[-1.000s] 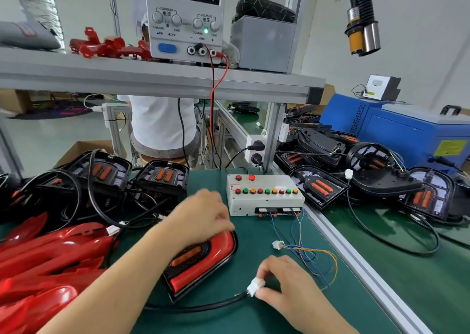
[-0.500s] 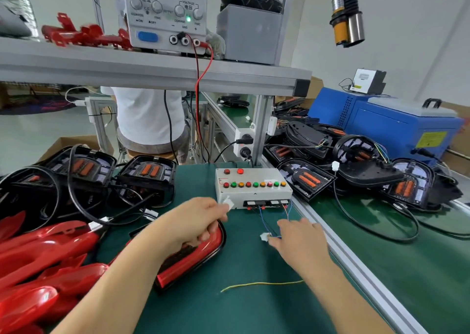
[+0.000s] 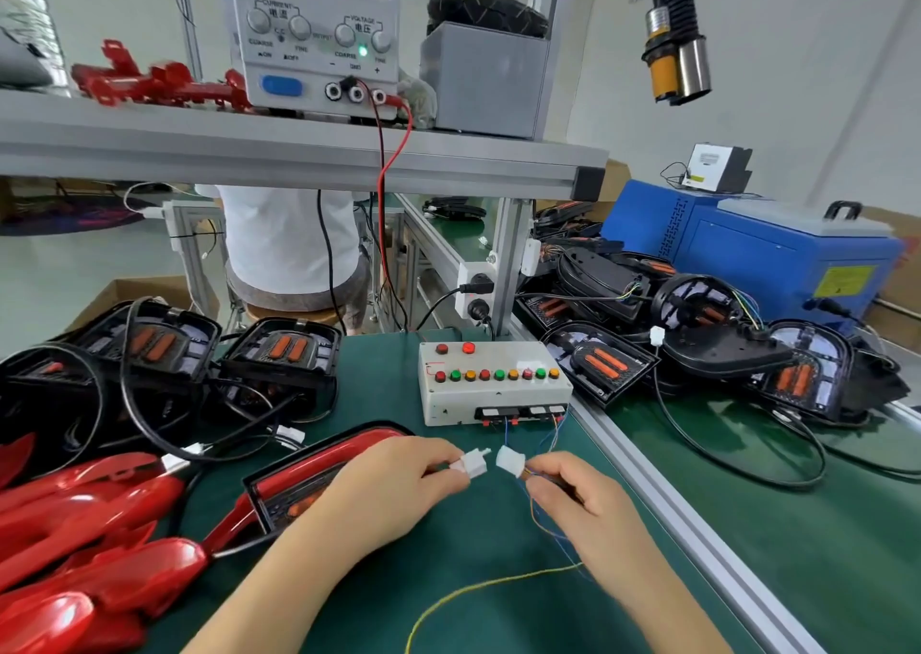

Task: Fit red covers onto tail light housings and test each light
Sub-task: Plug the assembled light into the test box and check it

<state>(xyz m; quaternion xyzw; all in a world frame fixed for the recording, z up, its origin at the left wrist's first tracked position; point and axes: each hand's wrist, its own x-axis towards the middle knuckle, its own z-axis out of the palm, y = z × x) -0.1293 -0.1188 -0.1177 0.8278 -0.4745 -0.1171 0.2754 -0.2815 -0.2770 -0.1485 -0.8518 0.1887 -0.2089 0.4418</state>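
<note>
Just in front of the test box (image 3: 493, 394), the left hand (image 3: 393, 489) pinches a white plug (image 3: 473, 465) at its fingertips. The right hand (image 3: 583, 501) pinches a wired white connector (image 3: 511, 459) at its rear. The two face each other, slightly apart. The red-covered tail light (image 3: 304, 479) lies front-left of the box, partly behind the left hand.

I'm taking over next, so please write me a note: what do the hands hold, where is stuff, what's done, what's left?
Left hand pinches the white tail light plug; right hand pinches the white test box plug. The plugs face each other, not joined.
Covered tail light lies beside the left hand; test box behind the hands; spare red covers far left, bare housings behind them.
Done: this cover looks fitted. Left: join plugs, test, then the bare housings.
</note>
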